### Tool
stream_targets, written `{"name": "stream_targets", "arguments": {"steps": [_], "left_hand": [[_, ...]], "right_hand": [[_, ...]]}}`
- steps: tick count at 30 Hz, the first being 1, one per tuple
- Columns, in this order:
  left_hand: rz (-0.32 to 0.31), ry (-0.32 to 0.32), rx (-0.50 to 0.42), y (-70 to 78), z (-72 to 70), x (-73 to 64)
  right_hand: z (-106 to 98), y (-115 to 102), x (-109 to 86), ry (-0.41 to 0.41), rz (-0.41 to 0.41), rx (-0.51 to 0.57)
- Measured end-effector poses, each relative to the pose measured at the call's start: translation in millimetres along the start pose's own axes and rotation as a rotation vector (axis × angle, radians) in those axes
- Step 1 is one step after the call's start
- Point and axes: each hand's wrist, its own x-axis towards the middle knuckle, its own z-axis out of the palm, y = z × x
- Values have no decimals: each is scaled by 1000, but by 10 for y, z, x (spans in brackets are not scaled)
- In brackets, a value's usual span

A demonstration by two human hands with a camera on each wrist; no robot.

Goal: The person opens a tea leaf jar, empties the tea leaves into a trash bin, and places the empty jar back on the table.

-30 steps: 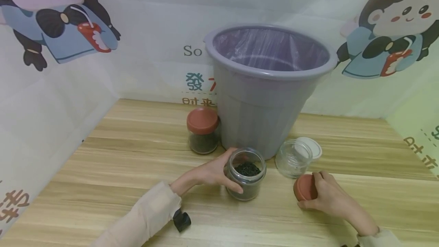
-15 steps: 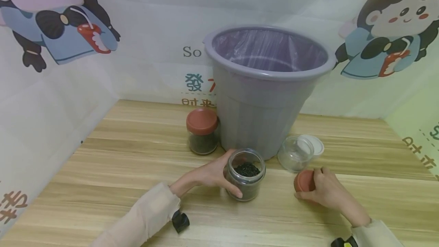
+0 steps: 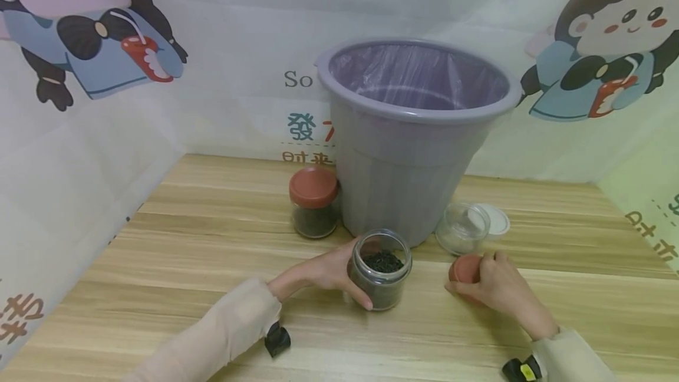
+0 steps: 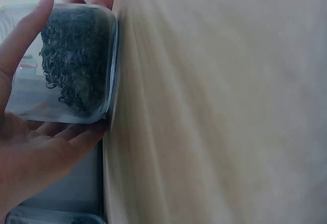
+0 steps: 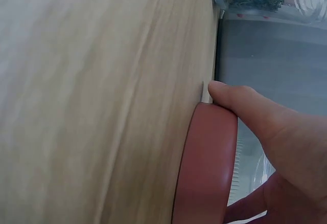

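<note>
My left hand (image 3: pixel 331 267) holds a lidless glass jar (image 3: pixel 383 292) on the table, thumb along its near side and fingers round the far side. Dark, curly dried tea leaves (image 4: pixel 76 63) fill its lower part. To the right, my right hand (image 3: pixel 506 287) grips a reddish-brown lid (image 3: pixel 465 270) between thumb and fingers. In the right wrist view this lid (image 5: pixel 207 162) lies close against the tabletop, the thumb at its edge. Behind it stands a small clear glass jar (image 3: pixel 455 237) without a lid, in front of a white lid (image 3: pixel 498 220).
A large grey-purple bin (image 3: pixel 398 164) lined with a clear bag stands behind the jars. Left of it is a second glass jar (image 3: pixel 314 220) with dark contents and a red-brown lid on. Printed sheets (image 3: pixel 233 63) wall the wooden table (image 3: pixel 212 217) at back and sides.
My right hand has moved slightly up and left in the head view with the lid. The small clear jar and white lid have shifted back and right. My left hand stays on its jar.
</note>
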Motion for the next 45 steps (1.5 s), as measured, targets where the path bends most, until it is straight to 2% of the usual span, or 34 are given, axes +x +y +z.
{"name": "stream_targets", "arguments": {"steps": [3,11,16,24,29,32,35,41,45], "left_hand": [[22,12,-1,-8,8,10],[-6,59,80,16,27,18],[-2,75,67,18,35,17],[-6,118,33,9,-7,-48],[-49,172,55,21,-51,-136],[-95,201,63,34,-86,-193],[-116,224,56,75,-135,-245],[-64,271,21,215,-303,-321],[-37,307,-19,347,-486,-370]], "right_hand": [[9,-16,23,7,10,-8],[9,-48,48,-27,54,-7],[-21,-42,52,-61,80,8],[-155,20,27,-152,78,136],[-325,108,24,-195,55,174],[-426,151,25,-157,45,208],[-513,175,40,-84,24,229],[-688,138,131,56,-7,311],[-817,98,222,108,-33,379]]}}
